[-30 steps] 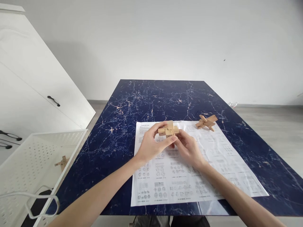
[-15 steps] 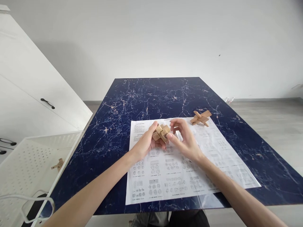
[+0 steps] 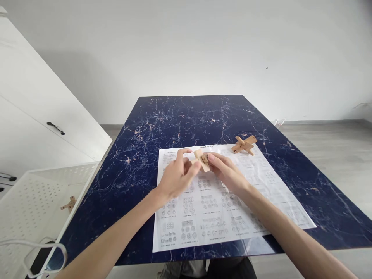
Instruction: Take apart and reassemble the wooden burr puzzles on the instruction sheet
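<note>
A light wooden interlocking puzzle [image 3: 202, 161] is held between my two hands, above a printed instruction sheet [image 3: 194, 211]. My left hand [image 3: 178, 173] grips its left side, thumb across the front and index finger arched behind. My right hand [image 3: 225, 168] pinches the right end, its thumb near a dark mark on the wood. Fingers hide part of the puzzle. Beyond my right hand, a second, darker wooden puzzle [image 3: 244, 145] of crossed pieces rests at the sheet's upper right edge.
The sheet lies on a dark blue marble-patterned table [image 3: 174, 116]. Left of the table, a white perforated surface [image 3: 37, 190] carries another small wooden piece [image 3: 69, 204] and a white cable [image 3: 31, 244]. A white cabinet [image 3: 43, 100] stands at the left.
The puzzle has been turned between my hands. My right hand has closed onto its right end, and my left thumb has come round to the front. The view has shifted slightly.
</note>
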{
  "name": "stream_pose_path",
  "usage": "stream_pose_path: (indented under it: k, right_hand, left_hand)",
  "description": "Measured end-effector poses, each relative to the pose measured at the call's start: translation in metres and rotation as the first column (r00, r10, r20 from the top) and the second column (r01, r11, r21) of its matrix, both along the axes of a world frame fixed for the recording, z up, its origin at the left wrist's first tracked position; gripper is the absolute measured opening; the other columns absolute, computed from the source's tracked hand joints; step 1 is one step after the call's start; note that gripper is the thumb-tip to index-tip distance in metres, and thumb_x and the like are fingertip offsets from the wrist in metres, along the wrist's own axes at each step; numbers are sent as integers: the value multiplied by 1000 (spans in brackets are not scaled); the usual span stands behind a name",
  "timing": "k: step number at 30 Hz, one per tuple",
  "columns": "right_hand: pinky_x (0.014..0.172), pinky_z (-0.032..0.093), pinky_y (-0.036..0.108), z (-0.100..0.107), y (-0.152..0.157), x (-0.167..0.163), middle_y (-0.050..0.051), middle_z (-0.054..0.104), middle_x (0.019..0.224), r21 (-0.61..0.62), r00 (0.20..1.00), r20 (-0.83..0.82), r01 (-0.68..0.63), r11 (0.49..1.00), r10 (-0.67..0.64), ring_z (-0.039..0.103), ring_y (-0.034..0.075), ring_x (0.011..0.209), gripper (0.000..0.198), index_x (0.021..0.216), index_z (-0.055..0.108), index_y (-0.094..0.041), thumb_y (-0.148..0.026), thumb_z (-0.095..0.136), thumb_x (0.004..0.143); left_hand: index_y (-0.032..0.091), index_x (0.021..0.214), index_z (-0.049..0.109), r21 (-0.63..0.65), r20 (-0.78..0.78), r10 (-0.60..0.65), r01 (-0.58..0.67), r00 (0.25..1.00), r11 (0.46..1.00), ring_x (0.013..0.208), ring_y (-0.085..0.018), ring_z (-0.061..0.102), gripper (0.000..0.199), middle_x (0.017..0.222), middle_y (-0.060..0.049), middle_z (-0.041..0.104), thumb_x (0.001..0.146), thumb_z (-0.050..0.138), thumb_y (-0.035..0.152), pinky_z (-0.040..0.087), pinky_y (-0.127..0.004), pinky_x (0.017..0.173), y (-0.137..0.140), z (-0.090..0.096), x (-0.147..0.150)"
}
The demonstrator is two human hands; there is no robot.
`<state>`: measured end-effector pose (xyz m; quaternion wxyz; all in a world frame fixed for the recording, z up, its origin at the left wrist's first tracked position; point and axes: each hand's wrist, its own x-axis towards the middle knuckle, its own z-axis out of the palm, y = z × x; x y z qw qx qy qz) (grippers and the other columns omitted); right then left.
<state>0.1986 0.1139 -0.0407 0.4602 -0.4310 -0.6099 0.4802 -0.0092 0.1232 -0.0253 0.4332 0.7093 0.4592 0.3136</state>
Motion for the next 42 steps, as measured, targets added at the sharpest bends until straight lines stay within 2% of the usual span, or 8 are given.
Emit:
stream_pose_path:
  k: [3, 7, 11, 20, 25, 29, 35, 42]
  right_hand:
    - [94, 61, 40, -2, 2, 1, 9, 79, 110, -136, 988, -151, -51, 989, 30, 74, 27, 104, 49, 115, 76, -23, -67, 58, 103]
    - [86, 62, 38, -4, 2, 1, 10, 79, 113, -184, 989, -145, -62, 981, 35, 74, 28, 105, 49, 119, 75, -23, -67, 60, 102]
    - [79, 63, 36, -5, 0, -1, 10, 79, 111, -216, 981, -180, -112, 970, 73, 77, 27, 101, 45, 116, 74, -23, -65, 62, 101]
    - [94, 63, 44, -3, -4, -6, 10, 80, 110, -177, 963, -252, -143, 974, 96, 77, 28, 104, 37, 109, 76, -24, -59, 67, 102]
    - [99, 62, 45, 0, -4, -3, 10, 79, 119, 36, 998, -35, 48, 998, -47, 77, 28, 110, 33, 122, 73, -26, -52, 67, 103]
    - [104, 61, 48, 4, -2, 4, 9, 81, 123, 251, 986, 110, 94, 963, -125, 76, 29, 115, 26, 118, 78, -26, -45, 68, 104]
    - [96, 66, 45, 2, 1, 7, 7, 81, 118, 281, 988, 124, 55, 958, -93, 79, 26, 103, 24, 119, 80, -27, -42, 73, 101]
    - [96, 67, 46, -3, 1, 5, 7, 83, 110, 234, 990, 67, 103, 967, -121, 81, 27, 99, 21, 111, 81, -26, -41, 77, 97]
  left_hand:
    - [25, 148, 44, 344, -128, 95, -46, 987, 938, 100, -29, 69, 82, 116, -9, 69, 85, 80, 63, 57, -42, 81, 0, -5, 1]
    - [30, 157, 38, 485, -119, 39, 24, 992, 874, 134, -37, 61, 98, 153, -16, 56, 80, 89, 60, 52, -54, 109, 1, -11, 3]
    - [32, 156, 42, 525, -123, 2, 64, 992, 849, 137, -34, 62, 82, 151, -12, 63, 89, 85, 55, 49, -54, 116, 3, -12, 2]
    - [26, 131, 58, 658, -69, 72, -9, 995, 753, 114, -29, 71, 54, 125, -9, 75, 90, 85, 49, 57, -45, 99, 3, -11, 3]
    - [26, 131, 60, 607, -53, 57, -13, 997, 795, 118, -29, 71, 55, 128, -9, 74, 87, 88, 43, 57, -46, 102, 5, -12, 2]
    - [28, 130, 62, 509, -63, 21, 14, 998, 861, 117, -28, 72, 55, 127, -6, 75, 84, 90, 42, 57, -46, 104, 7, -12, 2]
    - [28, 128, 64, 405, -24, -9, 18, 1000, 914, 108, -25, 74, 55, 123, -4, 76, 82, 92, 36, 60, -41, 95, 6, -8, 3]
    - [27, 127, 65, 396, -9, 13, -8, 1000, 918, 107, -25, 75, 56, 122, -5, 77, 79, 94, 36, 60, -42, 97, 5, -9, 4]
